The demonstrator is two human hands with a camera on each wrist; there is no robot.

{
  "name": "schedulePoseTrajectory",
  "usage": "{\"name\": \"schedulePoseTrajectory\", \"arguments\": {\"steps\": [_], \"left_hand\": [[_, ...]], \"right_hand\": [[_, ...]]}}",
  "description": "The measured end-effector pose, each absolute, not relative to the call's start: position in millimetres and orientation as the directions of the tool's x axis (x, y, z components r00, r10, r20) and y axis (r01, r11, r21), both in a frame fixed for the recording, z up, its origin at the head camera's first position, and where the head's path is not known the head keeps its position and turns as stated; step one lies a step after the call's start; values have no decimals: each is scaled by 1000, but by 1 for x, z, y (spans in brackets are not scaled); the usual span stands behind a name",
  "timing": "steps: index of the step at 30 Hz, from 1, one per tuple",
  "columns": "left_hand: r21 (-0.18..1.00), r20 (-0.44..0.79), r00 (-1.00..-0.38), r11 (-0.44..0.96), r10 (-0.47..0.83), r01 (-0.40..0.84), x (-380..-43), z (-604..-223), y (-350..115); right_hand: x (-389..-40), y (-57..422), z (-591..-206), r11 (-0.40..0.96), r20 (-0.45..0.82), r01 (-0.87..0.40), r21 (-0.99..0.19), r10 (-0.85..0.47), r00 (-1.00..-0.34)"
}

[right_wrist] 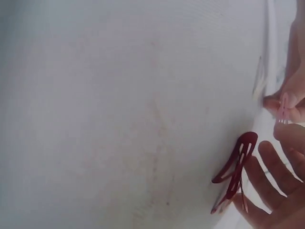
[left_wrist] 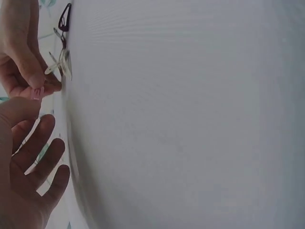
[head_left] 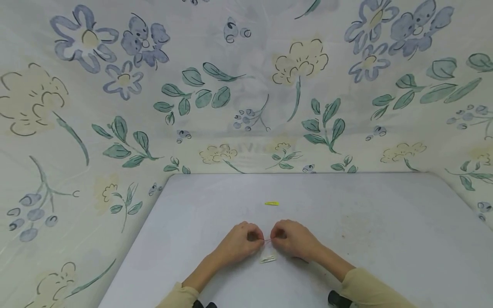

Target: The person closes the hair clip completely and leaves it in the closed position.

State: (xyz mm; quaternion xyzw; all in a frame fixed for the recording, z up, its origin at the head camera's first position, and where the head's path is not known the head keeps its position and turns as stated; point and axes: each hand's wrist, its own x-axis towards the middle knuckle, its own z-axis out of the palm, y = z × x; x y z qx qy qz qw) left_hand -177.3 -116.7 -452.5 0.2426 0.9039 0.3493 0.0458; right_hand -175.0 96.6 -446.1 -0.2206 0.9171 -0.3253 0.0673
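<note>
A small pink snap hair clip (right_wrist: 284, 109) is stretched between both hands, clear in the two wrist views and only a thin line in the head view. My left hand (head_left: 239, 243) pinches one end between thumb and forefinger. The other end is pinched by my right hand (head_left: 295, 240) in the same way, its remaining fingers loosely bent. Below the hands lie cream snap clips (head_left: 268, 259). Dark red snap clips (right_wrist: 238, 164) sit opened beside my right hand, mostly hidden under it in the head view.
A yellow hair clip (head_left: 271, 203) lies on the white table (head_left: 215, 196), farther off than the hands. Floral cloth (head_left: 246, 85) hangs behind the table's far edge and along its sides. Black wrist gear (head_left: 339, 298) shows by the right sleeve.
</note>
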Motion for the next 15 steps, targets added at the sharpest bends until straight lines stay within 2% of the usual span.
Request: {"name": "schedulePoseTrajectory", "arguments": {"steps": [9, 15], "left_hand": [[702, 99, -870, 586, 483, 405, -183, -445, -110], [739, 110, -866, 542, 488, 400, -186, -443, -107]], "right_hand": [[-180, 101, -442, 671, 14, -276, -688, -367, -930], [-182, 106, -442, 661, 65, -280, -696, -330, -942]]}}
